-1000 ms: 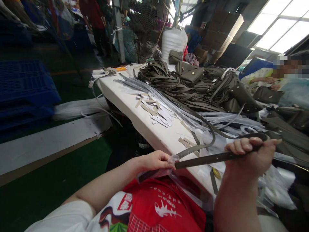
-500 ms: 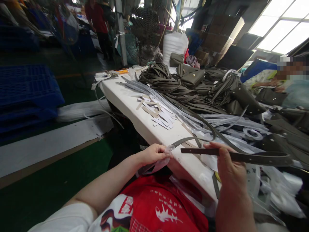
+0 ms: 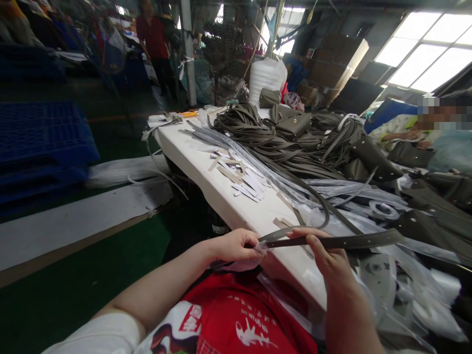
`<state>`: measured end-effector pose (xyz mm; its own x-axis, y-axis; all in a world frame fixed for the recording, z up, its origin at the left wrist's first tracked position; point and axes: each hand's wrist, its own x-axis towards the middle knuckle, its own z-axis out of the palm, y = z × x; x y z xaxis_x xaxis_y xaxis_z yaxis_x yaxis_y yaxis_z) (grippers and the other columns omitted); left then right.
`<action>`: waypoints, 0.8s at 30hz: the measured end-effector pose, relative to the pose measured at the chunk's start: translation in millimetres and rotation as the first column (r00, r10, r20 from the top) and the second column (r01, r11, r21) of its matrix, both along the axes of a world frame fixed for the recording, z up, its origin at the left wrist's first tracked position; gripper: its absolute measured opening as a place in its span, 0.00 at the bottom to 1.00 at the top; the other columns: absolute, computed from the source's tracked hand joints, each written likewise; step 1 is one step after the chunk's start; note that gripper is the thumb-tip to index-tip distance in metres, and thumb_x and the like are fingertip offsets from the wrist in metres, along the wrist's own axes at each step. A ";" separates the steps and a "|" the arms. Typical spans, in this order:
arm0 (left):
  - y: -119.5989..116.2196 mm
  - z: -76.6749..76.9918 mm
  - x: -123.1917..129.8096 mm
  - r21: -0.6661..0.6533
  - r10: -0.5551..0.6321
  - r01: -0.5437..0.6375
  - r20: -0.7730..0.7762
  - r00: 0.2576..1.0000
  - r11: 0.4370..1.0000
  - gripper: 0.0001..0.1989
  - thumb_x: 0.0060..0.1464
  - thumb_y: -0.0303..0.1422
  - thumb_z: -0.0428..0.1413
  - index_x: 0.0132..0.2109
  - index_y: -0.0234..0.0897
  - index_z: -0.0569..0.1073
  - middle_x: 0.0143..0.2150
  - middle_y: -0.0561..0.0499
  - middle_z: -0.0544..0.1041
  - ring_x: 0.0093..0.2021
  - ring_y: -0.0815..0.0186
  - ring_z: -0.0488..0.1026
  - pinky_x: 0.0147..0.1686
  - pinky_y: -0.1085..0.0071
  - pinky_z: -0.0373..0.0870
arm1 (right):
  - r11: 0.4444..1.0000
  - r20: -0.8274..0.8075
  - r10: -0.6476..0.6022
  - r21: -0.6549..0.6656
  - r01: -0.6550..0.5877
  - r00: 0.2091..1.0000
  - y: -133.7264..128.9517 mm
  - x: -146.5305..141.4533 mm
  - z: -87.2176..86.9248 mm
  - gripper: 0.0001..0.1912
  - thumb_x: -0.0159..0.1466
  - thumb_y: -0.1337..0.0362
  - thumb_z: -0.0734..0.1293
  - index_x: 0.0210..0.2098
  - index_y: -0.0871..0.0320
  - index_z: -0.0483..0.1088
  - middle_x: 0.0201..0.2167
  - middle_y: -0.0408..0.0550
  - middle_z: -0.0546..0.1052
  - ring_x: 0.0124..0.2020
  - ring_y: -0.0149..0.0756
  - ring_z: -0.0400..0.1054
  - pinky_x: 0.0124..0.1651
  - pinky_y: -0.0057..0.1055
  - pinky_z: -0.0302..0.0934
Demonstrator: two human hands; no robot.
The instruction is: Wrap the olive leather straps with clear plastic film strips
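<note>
Low over the table's near edge, my left hand [image 3: 236,245] pinches a clear plastic sleeve [image 3: 245,264] with a strap inside or under it. My right hand [image 3: 328,250] grips a dark olive strap [image 3: 363,241] between thumb and fingers. The tip of that strap points left and meets the sleeve's opening at my left fingertips; whether it is inside is unclear. Small holes show along the strap, and it curves back behind my right hand. Another stretch of strap [image 3: 324,206] loops from my left hand up onto the table.
A heap of olive straps [image 3: 254,132] and bags [image 3: 293,127] covers the far part of the white table [image 3: 184,157]. Paper strips [image 3: 243,179], plastic sleeves [image 3: 324,189] and a tape roll [image 3: 383,210] lie nearer. A person's hands [image 3: 415,137] work at the right; another person [image 3: 153,42] stands behind.
My right hand has moved left, bringing the strap's tip from a gap away to the sleeve at my left fingers. My left hand has dropped slightly.
</note>
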<state>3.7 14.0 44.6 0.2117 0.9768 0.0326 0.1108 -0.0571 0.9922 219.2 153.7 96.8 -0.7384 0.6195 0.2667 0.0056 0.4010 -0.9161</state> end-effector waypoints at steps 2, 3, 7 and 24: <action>-0.3 2.5 0.1 0.017 -0.015 0.015 -0.037 0.999 1.000 0.19 0.57 0.45 0.57 0.33 0.32 0.78 0.35 0.49 0.74 0.37 0.65 0.70 0.42 0.73 0.67 | 0.999 0.010 -0.013 -0.047 0.014 1.000 1.6 -0.5 -3.0 0.12 0.66 0.54 0.65 0.41 0.50 0.79 0.36 0.46 0.83 0.40 0.41 0.77 0.47 0.36 0.71; -0.5 3.0 0.7 0.021 -0.022 0.023 -0.048 0.999 1.000 0.19 0.57 0.45 0.57 0.32 0.32 0.77 0.35 0.49 0.73 0.37 0.65 0.70 0.41 0.73 0.67 | 0.998 0.017 -0.016 -0.062 0.017 1.000 2.2 -1.1 -4.2 0.13 0.66 0.54 0.65 0.41 0.50 0.79 0.36 0.46 0.83 0.39 0.41 0.77 0.44 0.36 0.71; -1.1 1.5 4.3 0.001 -0.018 0.018 -0.050 0.999 1.000 0.21 0.57 0.48 0.55 0.31 0.32 0.76 0.34 0.49 0.73 0.35 0.66 0.70 0.38 0.73 0.67 | 0.997 0.042 -0.003 -0.083 0.007 0.999 1.9 -5.8 -6.4 0.14 0.65 0.52 0.66 0.42 0.51 0.79 0.34 0.47 0.83 0.34 0.39 0.76 0.36 0.33 0.70; -0.6 -6.2 17.1 0.133 0.314 -0.294 -0.173 0.934 0.946 0.29 0.66 0.49 0.39 0.32 0.32 0.72 0.34 0.48 0.71 0.34 0.66 0.67 0.37 0.71 0.66 | 0.926 0.154 -0.311 -0.172 0.335 0.938 -14.7 -26.0 -34.8 0.23 0.62 0.44 0.66 0.30 0.59 0.75 0.19 0.45 0.75 0.20 0.34 0.68 0.25 0.30 0.64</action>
<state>20.8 13.4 38.5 -0.0828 0.9886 0.1256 0.3239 -0.0925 0.9416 193.2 139.0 61.9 -0.5086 0.8601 0.0392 0.2218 0.1749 -0.9593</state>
